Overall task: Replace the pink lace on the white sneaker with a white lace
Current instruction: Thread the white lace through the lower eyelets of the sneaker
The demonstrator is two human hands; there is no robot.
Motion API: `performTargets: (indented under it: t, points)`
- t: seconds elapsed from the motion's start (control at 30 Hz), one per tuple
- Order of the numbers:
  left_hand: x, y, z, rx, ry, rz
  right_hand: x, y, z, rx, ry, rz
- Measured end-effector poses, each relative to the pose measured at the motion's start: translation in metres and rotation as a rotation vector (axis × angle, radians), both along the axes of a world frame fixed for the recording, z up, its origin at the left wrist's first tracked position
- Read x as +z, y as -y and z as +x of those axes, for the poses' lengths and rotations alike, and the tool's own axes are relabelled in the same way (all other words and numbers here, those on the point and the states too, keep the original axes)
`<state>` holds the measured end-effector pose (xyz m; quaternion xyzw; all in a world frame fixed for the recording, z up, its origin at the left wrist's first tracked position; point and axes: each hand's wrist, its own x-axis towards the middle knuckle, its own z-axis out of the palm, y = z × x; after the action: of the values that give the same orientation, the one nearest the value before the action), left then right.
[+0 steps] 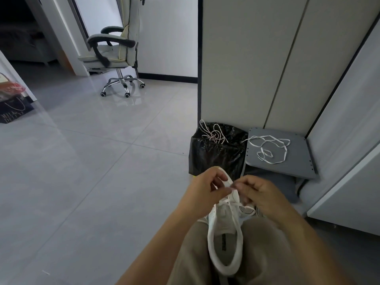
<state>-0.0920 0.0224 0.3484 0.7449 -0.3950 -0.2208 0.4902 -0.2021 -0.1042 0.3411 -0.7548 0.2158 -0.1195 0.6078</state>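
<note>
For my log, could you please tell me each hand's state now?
Left hand: grips the white mesh sneaker.
Right hand: pinches the thin white lace.

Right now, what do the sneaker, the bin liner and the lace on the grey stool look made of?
White sneaker: matt mesh fabric, probably; fine holes show. Bin liner: thin glossy black plastic film, crinkled with highlights. White lace on the grey stool: flat woven textile tape, matt, lying in limp loops.

white sneaker (224, 233) of matt mesh cloth, glossy crinkled black plastic bin bag (216, 157) at twelve o'clock from it, matt grey stool top (298, 161) at one o'clock, polished glossy floor tiles (92, 161), chair (125, 48) with shiny chrome metal base at ten o'clock
</note>
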Motion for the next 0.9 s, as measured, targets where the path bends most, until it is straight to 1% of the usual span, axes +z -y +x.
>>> performTargets:
  t: [0.07,0.1,0.13,0.2,0.23,0.27,0.33,0.4,0.5,0.6,0.63,0.73,0.77,0.8,0.87,0.9]
  points:
    - [-0.005,-0.009,0.004,-0.007,-0.014,0.046,-0.004,0.016,-0.010,-0.096,-0.057,-0.133]
    - [-0.007,-0.012,0.005,0.003,-0.034,0.056,-0.006,0.021,-0.013,-0.106,-0.088,-0.171]
    - [-0.008,-0.014,0.005,0.019,-0.051,0.058,-0.007,0.022,-0.015,-0.084,-0.116,-0.199]
    - [-0.008,-0.012,0.002,0.053,-0.047,0.064,-0.006,0.015,-0.012,0.053,-0.148,-0.316]
    - [-0.007,-0.008,-0.001,0.060,-0.034,0.075,-0.006,0.009,-0.008,0.128,-0.134,-0.383]
    - [-0.005,-0.004,-0.003,0.061,-0.021,0.086,-0.007,0.003,-0.003,0.180,-0.107,-0.405]
    - [-0.001,0.001,-0.006,0.068,-0.018,0.096,-0.005,-0.009,0.005,0.188,-0.052,-0.323]
    - [0.000,0.000,-0.004,0.083,-0.078,0.072,-0.004,-0.008,0.006,0.143,-0.026,-0.265]
    - [-0.007,-0.008,0.002,0.097,-0.220,-0.001,-0.005,0.003,-0.001,0.109,-0.041,-0.267]
    - [-0.014,-0.009,-0.005,0.125,-0.224,0.008,-0.008,0.003,-0.004,0.135,-0.067,-0.203]
    - [-0.015,-0.007,-0.009,0.127,-0.213,0.016,-0.009,-0.001,-0.003,0.150,-0.063,-0.198]
    - [-0.016,0.000,-0.017,0.159,-0.225,-0.004,-0.011,-0.008,0.001,0.119,-0.022,-0.297]
    - [-0.017,0.001,-0.017,0.177,-0.207,-0.018,-0.010,-0.008,0.002,0.082,-0.007,-0.303]
    - [-0.020,0.000,-0.015,0.197,-0.139,-0.013,-0.011,-0.004,0.001,0.046,-0.002,-0.308]
    - [-0.027,-0.004,-0.015,0.199,0.105,0.065,-0.014,0.004,-0.003,-0.007,-0.050,-0.339]
    - [-0.032,-0.007,-0.017,0.174,0.260,0.133,-0.016,0.008,-0.006,-0.025,-0.083,-0.336]
